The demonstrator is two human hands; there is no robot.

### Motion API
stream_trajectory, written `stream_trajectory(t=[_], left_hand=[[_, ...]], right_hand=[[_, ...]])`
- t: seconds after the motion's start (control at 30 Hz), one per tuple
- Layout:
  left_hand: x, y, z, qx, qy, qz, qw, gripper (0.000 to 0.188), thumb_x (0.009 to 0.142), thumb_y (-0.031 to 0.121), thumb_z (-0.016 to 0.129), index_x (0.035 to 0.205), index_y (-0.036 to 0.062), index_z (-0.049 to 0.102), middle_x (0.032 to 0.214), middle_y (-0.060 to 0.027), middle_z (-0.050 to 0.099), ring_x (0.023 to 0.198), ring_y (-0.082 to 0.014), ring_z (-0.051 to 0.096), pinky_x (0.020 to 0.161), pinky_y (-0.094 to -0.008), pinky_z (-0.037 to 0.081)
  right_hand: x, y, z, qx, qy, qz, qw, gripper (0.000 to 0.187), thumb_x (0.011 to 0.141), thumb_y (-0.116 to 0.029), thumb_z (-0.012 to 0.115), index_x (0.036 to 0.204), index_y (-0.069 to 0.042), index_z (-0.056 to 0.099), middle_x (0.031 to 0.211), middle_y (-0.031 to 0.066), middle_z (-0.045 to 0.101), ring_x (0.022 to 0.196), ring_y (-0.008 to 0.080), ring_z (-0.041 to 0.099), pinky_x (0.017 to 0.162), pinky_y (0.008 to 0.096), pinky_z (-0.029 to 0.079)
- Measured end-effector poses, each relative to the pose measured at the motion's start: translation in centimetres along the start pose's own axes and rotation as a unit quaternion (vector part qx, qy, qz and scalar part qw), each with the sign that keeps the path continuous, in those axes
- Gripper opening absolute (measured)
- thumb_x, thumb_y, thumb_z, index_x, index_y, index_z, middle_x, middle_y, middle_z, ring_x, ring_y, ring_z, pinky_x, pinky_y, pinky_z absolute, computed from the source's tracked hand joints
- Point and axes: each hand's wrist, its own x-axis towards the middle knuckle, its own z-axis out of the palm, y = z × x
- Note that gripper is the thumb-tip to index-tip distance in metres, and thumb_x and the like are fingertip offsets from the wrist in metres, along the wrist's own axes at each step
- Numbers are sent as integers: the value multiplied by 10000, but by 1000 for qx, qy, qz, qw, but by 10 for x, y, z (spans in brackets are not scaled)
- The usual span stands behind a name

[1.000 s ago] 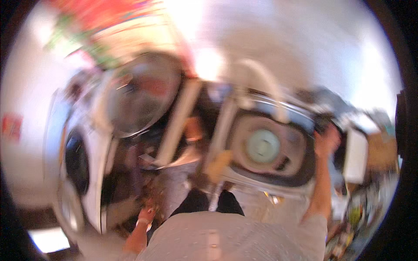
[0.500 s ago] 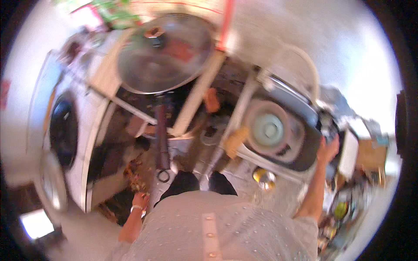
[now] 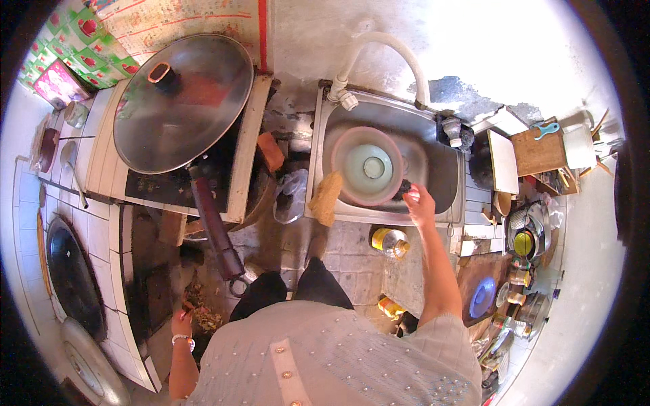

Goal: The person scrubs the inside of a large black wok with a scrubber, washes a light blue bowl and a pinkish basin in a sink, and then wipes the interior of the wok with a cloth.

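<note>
My right hand is over the front of the metal sink, its fingers closed on a small dark lump that I cannot identify. That lump is beside the right rim of a pinkish plastic basin, which stands in the sink with a pale round bowl-like shape inside. Low on the left, my left hand hangs by a clump of dry brown leaves. Its fingers look closed, with a bit of red at the tips; what they hold is unclear. A yellow sponge-like piece lies on the sink's front left edge.
Left of the sink, a large pan with a glass lid sits on the stove, its long dark handle sticking out towards me. A pale curved tap arches behind the basin. A yellow-labelled bottle stands below the sink; dishes and jars line the right.
My right hand has moved left, from beyond the sink's right edge to beside the basin, with the dark lump in it. The view has turned; my left hand stays low by the leaves.
</note>
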Motion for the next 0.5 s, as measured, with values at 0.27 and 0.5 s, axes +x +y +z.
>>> stream_trajectory(t=[0.27,0.5], left_hand=[[-50,16,79,174,-95,70,978,267,763,227,568,915,15,621,912,-162,635,843,-305,606,720,-374,471],[-124,98,110,114,-88,-7,990,321,725,268,604,967,59,635,948,-166,614,881,-315,586,767,-384,469]], right_hand=[[72,-42,67,-293,-128,-146,936,571,648,-262,723,1163,-141,507,1165,189,471,1067,369,463,794,434,466],[93,-24,101,-356,-176,-207,894,536,606,-168,700,1109,-188,514,1088,190,428,1051,402,440,744,428,496]])
